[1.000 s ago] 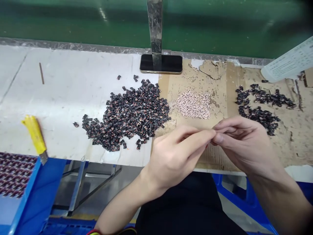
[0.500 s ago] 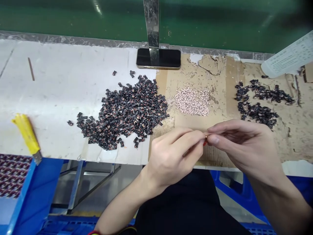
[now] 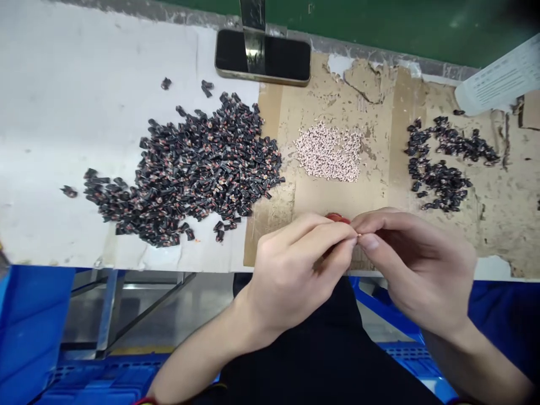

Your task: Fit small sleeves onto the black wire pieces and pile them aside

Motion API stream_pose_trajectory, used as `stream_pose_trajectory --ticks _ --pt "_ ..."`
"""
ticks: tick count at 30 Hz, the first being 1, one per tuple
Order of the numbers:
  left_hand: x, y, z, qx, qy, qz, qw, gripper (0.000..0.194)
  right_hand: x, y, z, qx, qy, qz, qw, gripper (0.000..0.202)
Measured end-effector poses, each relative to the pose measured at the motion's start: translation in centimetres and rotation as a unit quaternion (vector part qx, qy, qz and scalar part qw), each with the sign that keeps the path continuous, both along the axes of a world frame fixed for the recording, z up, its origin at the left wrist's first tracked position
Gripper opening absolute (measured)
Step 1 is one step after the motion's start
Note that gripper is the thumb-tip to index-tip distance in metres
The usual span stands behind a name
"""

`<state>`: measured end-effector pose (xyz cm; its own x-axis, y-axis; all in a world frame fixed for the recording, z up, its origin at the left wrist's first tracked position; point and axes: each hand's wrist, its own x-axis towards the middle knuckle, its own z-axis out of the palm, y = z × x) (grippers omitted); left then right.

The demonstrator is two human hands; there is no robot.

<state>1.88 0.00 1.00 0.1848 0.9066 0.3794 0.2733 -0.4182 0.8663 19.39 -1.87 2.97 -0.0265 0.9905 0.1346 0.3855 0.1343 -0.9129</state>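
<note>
- Far left, at half past 8 from where the fingertips meet, a blue bin (image 3: 37,315) sits below the edge of the white-topped counter (image 3: 54,84).
- A lone black piece (image 3: 70,192) lies on the counter just past 9 o'clock, apart from the rest.
- Between 9 and 10 o'clock spreads the large heap of black pieces (image 3: 198,169) with reddish ends, its right edge reaching onto the cardboard (image 3: 337,199); a few strays lie beyond it, toward half past 10.
- At 11 o'clock a phone (image 3: 278,59) lies dark side up, a metal post (image 3: 253,14) just behind it and mirrored in the screen.
- The left hand (image 3: 295,270) is narrowed to a pinch, its fingertips meeting those of the right.
- Between 11 and 12 o'clock, a flat patch of tiny pinkish pieces (image 3: 329,154) rests on the cardboard.
- A red item (image 3: 337,217) shows just behind the left fingers, mostly hidden.
- A tiny copper-coloured bit (image 3: 359,235) is pinched between the fingertips of both hands.
- The right hand (image 3: 426,264) also pinches narrowly, thumb against forefinger.
- Near 2 o'clock lies a smaller cluster of dark pieces (image 3: 442,188).
- At half past 1, farther off, a printed whitish container (image 3: 502,76) leans in.
</note>
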Motion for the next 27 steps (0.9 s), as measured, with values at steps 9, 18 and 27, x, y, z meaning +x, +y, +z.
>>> stream_pose_trajectory --ticks 9,18,27 --pt "-1.8 -0.5 -1.7 -0.08 -0.069 0.095 0.99 0.015 2.9 -1.4 -1.6 0.081 -0.287 -0.009 0.955 0.022" --pt "-2.0 -0.4 -1.8 -0.095 -0.096 0.097 0.986 0.019 2.9 -1.3 -1.8 0.1 -0.362 0.027 0.926 0.032" --pt "-0.9 -0.6 -1.0 -0.289 -0.247 0.004 0.925 0.014 1.5 -1.3 -0.5 0.001 -0.112 -0.048 0.993 0.015"
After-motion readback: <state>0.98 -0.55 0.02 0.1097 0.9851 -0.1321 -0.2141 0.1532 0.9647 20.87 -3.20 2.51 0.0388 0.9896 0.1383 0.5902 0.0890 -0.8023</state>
